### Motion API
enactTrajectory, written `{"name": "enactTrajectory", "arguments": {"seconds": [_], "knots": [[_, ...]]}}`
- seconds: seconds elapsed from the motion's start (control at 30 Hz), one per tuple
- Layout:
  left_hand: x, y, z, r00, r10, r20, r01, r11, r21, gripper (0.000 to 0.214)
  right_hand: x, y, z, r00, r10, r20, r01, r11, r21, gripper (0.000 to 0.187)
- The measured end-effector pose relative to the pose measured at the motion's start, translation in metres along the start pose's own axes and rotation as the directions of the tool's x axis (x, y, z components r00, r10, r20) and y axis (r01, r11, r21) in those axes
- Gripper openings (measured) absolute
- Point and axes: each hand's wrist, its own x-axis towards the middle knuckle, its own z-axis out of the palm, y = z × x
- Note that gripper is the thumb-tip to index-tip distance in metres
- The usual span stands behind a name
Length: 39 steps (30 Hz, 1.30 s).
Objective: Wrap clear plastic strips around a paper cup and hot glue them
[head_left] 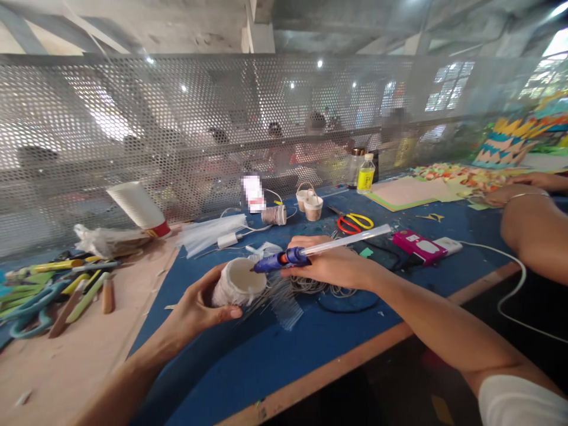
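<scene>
My left hand [202,305] is wrapped around a white paper cup [235,296], whose outside looks covered with pale, rough winding. The cup tilts slightly, its mouth facing up. A blue glue gun [279,260] is held in my right hand [328,263]; the grip is mostly hidden behind the fingers. Its nozzle points left at the cup's mouth, over the near-right rim; whether it touches, I cannot tell. From the gun's back a long clear glue stick [350,239] sticks out. Thin grey cord [306,285] lies in loose coils beneath my right hand.
Scissors [355,222], small cup baskets [313,208], a cord spool [274,215] and a magenta box [417,247] lie beyond my hands. Stacked paper cups [138,207] and tools [89,296] are at left. A co-worker's arm [536,225] rests at right. A perforated metal screen [199,130] stands behind.
</scene>
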Motion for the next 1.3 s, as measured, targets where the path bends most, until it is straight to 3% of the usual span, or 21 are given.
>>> {"name": "enactTrajectory", "arguments": {"seconds": [0.07,0.2,0.43,0.57,0.7,0.93,1.1,1.3], "knots": [[0.001,-0.001,0.0,1.0,0.009,-0.012,-0.009,1.0,0.016,0.086,0.0,0.001,0.0,1.0,0.003,-0.03,-0.004,1.0,-0.021,0.031],[0.002,-0.003,0.001,1.0,0.006,-0.028,-0.006,1.0,0.016,0.087,-0.001,-0.001,-0.001,0.999,-0.037,0.031,0.038,0.998,-0.043,0.027],[-0.001,0.0,0.004,0.996,-0.024,0.087,0.027,0.999,-0.036,0.084,0.001,-0.007,0.0,0.999,-0.02,-0.042,0.02,1.0,0.005,0.028],[-0.001,-0.001,0.0,0.999,-0.03,0.033,0.031,0.999,-0.034,0.085,-0.001,-0.004,0.0,0.999,-0.035,-0.034,0.033,0.998,-0.053,0.027],[-0.001,0.003,0.001,0.999,-0.029,0.018,0.03,0.999,-0.041,0.084,-0.002,-0.003,-0.001,1.0,-0.023,0.017,0.023,1.0,-0.003,0.027],[-0.005,0.016,0.01,0.999,-0.053,0.008,0.054,0.99,-0.133,0.093,0.002,-0.001,0.001,0.993,0.005,-0.116,0.0,0.999,0.042,0.03],[-0.002,0.006,0.011,0.999,-0.033,0.016,0.036,0.981,-0.189,0.082,0.004,-0.002,0.007,0.994,-0.028,-0.104,0.035,0.997,0.063,0.019],[0.004,-0.01,0.012,0.999,0.042,0.009,-0.04,0.982,-0.185,0.08,0.003,-0.005,0.01,0.996,-0.03,-0.079,0.025,0.998,-0.06,0.019]]}}
